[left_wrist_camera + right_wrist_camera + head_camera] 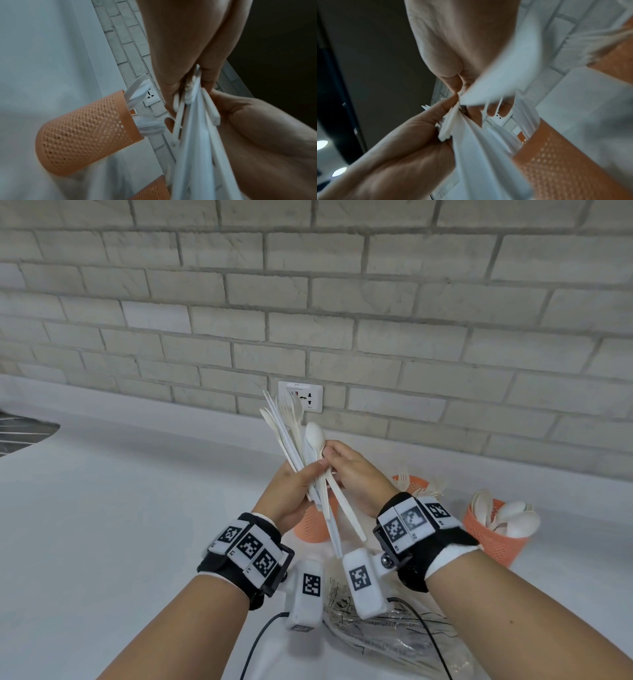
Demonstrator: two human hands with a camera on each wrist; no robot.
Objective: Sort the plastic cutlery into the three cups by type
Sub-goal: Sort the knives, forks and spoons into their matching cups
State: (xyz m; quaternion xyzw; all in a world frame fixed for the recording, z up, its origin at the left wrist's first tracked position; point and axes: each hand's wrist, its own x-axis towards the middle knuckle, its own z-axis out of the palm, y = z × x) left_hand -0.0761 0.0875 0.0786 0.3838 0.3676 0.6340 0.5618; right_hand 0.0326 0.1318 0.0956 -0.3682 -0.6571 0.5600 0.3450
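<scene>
My left hand point(308, 474) grips a fanned bundle of white plastic cutlery point(291, 436), knives and forks, held up over the counter. My right hand point(329, 453) pinches a white spoon point(315, 436) at its neck, beside the bundle; the spoon's handle slants down to the right. Three orange mesh cups stand below: the left cup point(313, 525) under my left hand, the middle cup point(411, 484) with forks behind my right wrist, the right cup point(496, 539) full of spoons. The left wrist view shows the bundle point(193, 135) and a cup point(85, 132) with white pieces in it. The right wrist view is blurred.
A crumpled clear plastic bag point(394, 628) lies on the white counter point(137, 508) below my wrists, with black cables across it. A wall socket point(300, 396) sits in the brick wall behind. A dark sink edge point(24, 433) shows at far left.
</scene>
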